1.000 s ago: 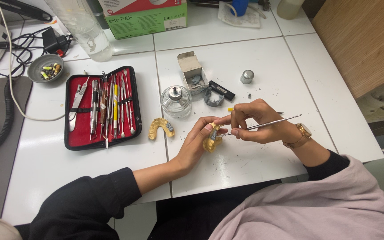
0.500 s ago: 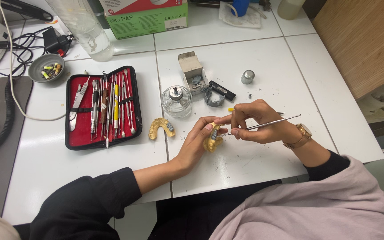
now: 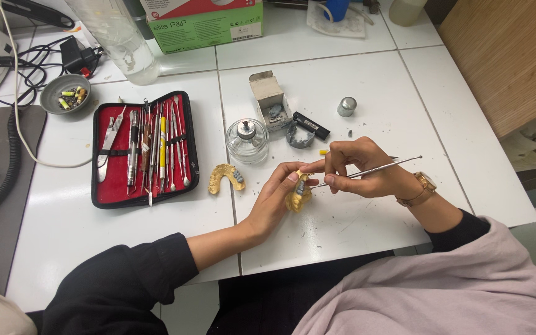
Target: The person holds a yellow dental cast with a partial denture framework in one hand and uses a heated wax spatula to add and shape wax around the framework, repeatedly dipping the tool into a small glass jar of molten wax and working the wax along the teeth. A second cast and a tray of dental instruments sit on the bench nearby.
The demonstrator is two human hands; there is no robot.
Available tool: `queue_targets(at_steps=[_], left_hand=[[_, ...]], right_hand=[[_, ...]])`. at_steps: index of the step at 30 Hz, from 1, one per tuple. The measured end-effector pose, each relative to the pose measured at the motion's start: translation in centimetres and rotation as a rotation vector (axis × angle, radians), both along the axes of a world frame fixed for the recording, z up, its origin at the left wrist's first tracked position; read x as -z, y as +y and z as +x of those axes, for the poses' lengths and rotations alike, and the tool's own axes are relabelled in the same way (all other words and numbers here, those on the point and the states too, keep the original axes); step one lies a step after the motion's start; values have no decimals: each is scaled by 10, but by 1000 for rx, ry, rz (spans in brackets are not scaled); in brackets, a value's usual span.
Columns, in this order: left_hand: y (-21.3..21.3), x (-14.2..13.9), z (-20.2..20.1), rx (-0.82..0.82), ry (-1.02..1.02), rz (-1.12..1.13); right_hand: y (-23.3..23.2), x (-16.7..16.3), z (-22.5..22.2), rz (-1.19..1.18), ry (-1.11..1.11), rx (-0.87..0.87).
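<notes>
2 hands (image 3: 317,180), 2 yellow casts (image 3: 297,197), 1 probe (image 3: 373,169)

A white tiled table (image 3: 355,68) fills most of the frame. At left centre lies an open red instrument case (image 3: 144,149); a small grey bowl (image 3: 64,94) sits at upper left beside black cables (image 3: 26,68). Near the middle stand a glass spirit lamp (image 3: 247,140), a small open cardboard box (image 3: 269,95) and a yellow dental cast (image 3: 226,177). A metal cap (image 3: 346,106) rests right of centre, and a green carton (image 3: 205,23) at the top edge.

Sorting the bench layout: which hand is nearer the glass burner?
Left. The left hand sits just below and right of the glass burner; the right hand is farther right.
</notes>
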State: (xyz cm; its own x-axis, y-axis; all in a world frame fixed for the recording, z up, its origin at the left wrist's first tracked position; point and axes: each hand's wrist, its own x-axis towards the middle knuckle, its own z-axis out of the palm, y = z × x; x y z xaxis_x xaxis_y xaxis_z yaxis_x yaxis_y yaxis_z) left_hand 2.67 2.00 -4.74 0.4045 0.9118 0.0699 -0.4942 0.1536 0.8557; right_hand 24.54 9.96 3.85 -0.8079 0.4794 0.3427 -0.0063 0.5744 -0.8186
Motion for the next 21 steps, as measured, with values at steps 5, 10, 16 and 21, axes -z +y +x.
queue_targets(at_steps=[5, 10, 16, 21], left_hand=[[0, 1, 0, -1, -13, -1], [0, 0, 0, -6, 14, 7], [1, -1, 0, -2, 12, 0], [1, -1, 1, -7, 7, -17]], right_hand=[[1, 4, 1, -24, -37, 37], [3, 8, 2, -38, 38, -6], [4, 9, 4, -117, 43, -10], [5, 10, 4, -108, 14, 14]])
